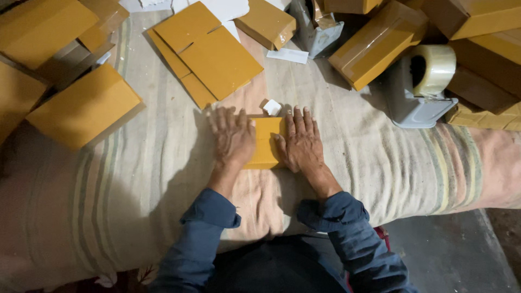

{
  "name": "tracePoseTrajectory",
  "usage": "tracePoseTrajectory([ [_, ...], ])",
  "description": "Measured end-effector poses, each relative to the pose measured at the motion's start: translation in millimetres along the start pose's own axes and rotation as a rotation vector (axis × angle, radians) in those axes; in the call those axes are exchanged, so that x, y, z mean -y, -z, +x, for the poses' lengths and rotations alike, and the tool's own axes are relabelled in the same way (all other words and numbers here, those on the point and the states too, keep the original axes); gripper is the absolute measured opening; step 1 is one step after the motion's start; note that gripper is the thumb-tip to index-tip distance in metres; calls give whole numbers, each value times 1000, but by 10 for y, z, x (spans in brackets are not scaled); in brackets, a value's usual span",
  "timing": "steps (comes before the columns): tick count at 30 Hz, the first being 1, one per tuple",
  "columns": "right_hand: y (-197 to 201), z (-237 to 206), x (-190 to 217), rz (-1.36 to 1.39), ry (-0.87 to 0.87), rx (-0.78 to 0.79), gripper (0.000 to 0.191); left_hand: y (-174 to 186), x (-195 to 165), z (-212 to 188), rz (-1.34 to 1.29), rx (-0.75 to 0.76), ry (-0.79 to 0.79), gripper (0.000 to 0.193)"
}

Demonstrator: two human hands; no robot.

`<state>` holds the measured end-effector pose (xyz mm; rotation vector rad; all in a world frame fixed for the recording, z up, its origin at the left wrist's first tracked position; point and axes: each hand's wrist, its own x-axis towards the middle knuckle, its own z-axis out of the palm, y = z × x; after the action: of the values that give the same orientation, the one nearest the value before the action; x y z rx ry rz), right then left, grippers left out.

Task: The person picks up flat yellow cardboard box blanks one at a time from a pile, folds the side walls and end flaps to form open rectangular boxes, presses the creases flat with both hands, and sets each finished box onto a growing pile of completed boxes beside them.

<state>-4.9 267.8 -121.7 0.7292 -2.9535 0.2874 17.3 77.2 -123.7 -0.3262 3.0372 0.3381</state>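
Note:
A small yellow-brown cardboard piece (265,142) lies flat on the striped cloth in the middle of the view. My left hand (233,137) rests palm down on its left part, fingers spread. My right hand (301,142) presses palm down on its right edge, fingers pointing away from me. Both hands cover most of the cardboard; only a strip between them shows. A small white scrap (272,107) lies just beyond the cardboard, between my fingertips.
A striped cloth (135,184) covers the work surface. Flat cardboard blanks (209,54) lie behind my hands. Sealed yellow boxes (374,46) pile up at the back left and right. A grey tape dispenser (420,87) with a clear tape roll stands at the right.

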Motion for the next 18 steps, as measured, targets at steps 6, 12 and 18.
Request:
tracePoseTrajectory([
  [6,113,-42,70,-13,-41,24,71,50,-263,-229,-27,-51,-203,64],
  [12,-38,-94,-38,39,15,-44,71,74,81,-105,-182,-92,-74,57],
  [18,-509,97,-312,-114,-23,-33,71,-289,-102,131,-212,-128,22,50],
])
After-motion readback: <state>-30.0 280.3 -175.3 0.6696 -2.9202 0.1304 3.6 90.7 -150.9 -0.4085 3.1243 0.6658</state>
